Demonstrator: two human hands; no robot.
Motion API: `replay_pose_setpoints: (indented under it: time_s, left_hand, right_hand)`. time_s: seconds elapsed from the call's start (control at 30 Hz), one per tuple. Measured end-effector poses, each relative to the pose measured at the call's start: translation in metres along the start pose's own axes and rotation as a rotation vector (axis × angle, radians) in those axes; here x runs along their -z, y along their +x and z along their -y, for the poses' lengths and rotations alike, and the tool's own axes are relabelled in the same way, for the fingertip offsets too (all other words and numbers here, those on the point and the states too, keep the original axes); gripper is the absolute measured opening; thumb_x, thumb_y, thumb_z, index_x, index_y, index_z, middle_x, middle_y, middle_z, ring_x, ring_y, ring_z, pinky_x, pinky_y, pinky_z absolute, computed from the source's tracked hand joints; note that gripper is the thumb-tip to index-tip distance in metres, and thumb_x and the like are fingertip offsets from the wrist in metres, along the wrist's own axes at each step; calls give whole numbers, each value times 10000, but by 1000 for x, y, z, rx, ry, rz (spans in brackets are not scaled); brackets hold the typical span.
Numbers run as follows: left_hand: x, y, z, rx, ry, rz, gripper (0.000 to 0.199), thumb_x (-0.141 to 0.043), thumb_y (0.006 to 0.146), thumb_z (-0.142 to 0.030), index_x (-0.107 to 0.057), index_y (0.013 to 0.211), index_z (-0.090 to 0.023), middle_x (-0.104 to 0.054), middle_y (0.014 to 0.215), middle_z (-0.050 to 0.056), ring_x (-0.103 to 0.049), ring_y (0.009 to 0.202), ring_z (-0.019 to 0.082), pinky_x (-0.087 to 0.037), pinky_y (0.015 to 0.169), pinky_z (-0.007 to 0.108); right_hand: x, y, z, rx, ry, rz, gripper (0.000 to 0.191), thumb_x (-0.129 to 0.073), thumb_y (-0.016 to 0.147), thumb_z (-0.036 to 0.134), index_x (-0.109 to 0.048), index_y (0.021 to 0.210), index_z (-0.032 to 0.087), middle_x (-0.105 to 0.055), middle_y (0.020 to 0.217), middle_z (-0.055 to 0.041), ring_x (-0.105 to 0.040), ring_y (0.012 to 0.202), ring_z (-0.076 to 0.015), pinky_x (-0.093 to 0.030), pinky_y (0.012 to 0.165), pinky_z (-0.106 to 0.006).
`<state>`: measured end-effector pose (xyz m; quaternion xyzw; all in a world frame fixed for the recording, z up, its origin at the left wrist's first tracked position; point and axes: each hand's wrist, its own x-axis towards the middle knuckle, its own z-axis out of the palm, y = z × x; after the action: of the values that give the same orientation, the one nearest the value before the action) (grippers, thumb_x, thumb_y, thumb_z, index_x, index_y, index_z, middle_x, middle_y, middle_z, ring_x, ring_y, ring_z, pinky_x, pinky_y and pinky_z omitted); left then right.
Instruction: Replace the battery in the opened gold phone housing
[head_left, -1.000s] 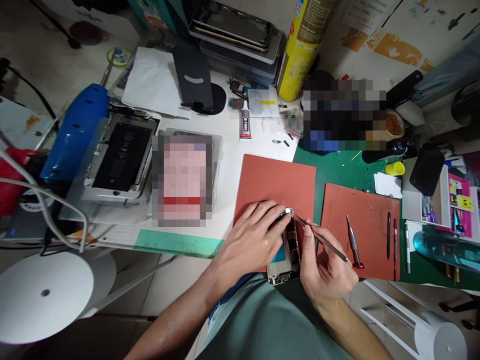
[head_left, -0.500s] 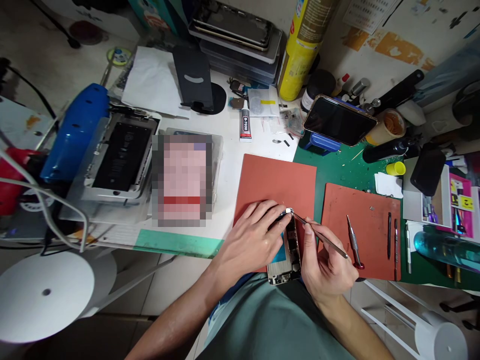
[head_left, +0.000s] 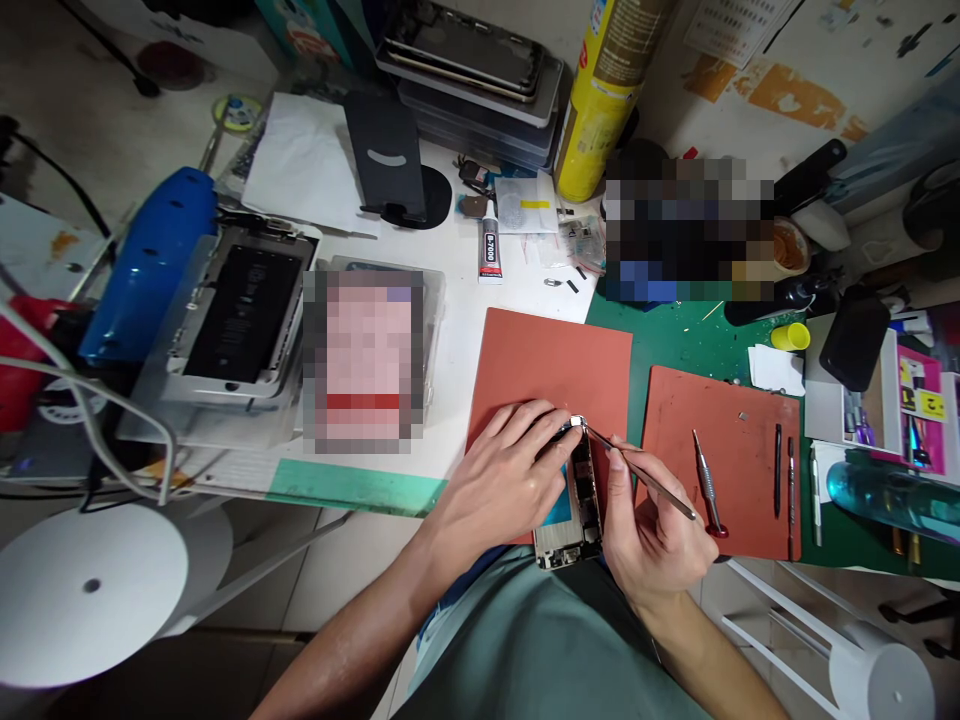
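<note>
Phone (head_left: 557, 546) is gripped by left hand (head_left: 510, 470), apparently for steadiness, while thin tool (head_left: 671, 498) is pinched by right hand (head_left: 656, 532).

Phone (head_left: 553, 540): silvery-grey, black strip, blue patch. Slim tool (head_left: 652, 482): metallic grey-brown. Mat (head_left: 555, 360): plain brick-red. Counter (head_left: 461, 335): white. Glue tube (head_left: 490, 248): grey, red-ended. Tall can (head_left: 589, 130): yellow, brown label.
</note>
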<state>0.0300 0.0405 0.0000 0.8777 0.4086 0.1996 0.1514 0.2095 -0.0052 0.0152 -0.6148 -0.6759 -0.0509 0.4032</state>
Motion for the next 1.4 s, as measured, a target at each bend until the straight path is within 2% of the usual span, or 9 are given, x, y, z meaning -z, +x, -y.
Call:
replay_pose_setpoints:
  time_s: [0.2,0.37,0.5,0.63,0.8,0.93,1.2,1.3,1.4]
  left_hand:
    - [1,-2,3,-11,-54,-35,428,-560,990,-109,-672,1399,-169,-700,1434,130,-610,1327,340,-529,1085,539]
    - [2,-5,11,-50,-174,-138,479,-549,978,-49,-630,1425,-201,-687,1435,132,-614,1310,338,-545,1053,532]
    - [-1,-6,19,-73,-224,-168,540,-531,985,-29,-591,1477,-242,-673,1422,125,-610,1309,340,-542,1043,523]
    - [-4,-4,22,-84,-209,-163,520,-526,1009,-75,-587,1493,-253,-669,1426,123,-628,1287,355,-535,1030,525]
    - [-4,-4,22,-78,-171,-129,485,-520,1033,-143,-591,1501,-248,-680,1418,118,-633,1270,355,-520,1029,515]
    - [-4,-7,23,-61,-174,-144,475,-506,1040,-138,-600,1494,-242,-689,1395,112,-634,1271,330,-512,1065,494]
    - [-5,-6,21,-29,-195,-174,447,-514,1027,-110,-644,1439,-225,-696,1395,115,-634,1289,315,-508,1103,493]
    - [-5,-6,19,-19,-207,-192,443,-515,1026,-98,-649,1430,-225,-711,1380,114,-647,1269,298,-517,1101,486]
    - [-4,-8,15,0,-230,-236,413,-518,1034,-91,-660,1402,-213,-745,1287,111,-672,1190,267,-534,1068,463]
  right_hand:
    - [13,0,0,-83,175,-30,465,-792,887,-15,-752,1281,228,-845,1041,-34,-845,861,-233,-734,788,-366]
    - [45,-3,-13,-231,193,-114,323,-849,857,38,-808,1113,230,-838,1034,-50,-835,896,-260,-741,783,-432]
    - [71,-10,-41,-403,185,-228,165,-833,903,128,-803,1046,206,-822,1123,-90,-834,888,-258,-745,801,-460]
    - [87,-18,-85,-458,43,-315,95,-784,961,204,-786,1056,197,-807,1131,-103,-817,990,-267,-708,905,-498]
    - [88,-30,-133,-338,-283,-261,96,-682,1036,268,-752,1054,205,-795,1032,-96,-786,981,-232,-662,913,-423]
    - [81,-38,-147,-319,-376,-201,155,-612,1068,261,-755,1059,203,-801,1025,-104,-775,972,-231,-625,927,-397]
    - [82,-45,-153,-281,-515,-44,149,-603,1067,207,-750,1069,183,-810,980,-111,-695,920,-266,-547,892,-408]
    - [89,-41,-142,-235,-498,-9,109,-628,1064,215,-731,1067,183,-799,988,-111,-674,918,-266,-527,907,-414]
    - [94,-38,-122,-183,-349,132,93,-665,1062,278,-704,1080,196,-766,967,-84,-660,913,-250,-517,893,-388]
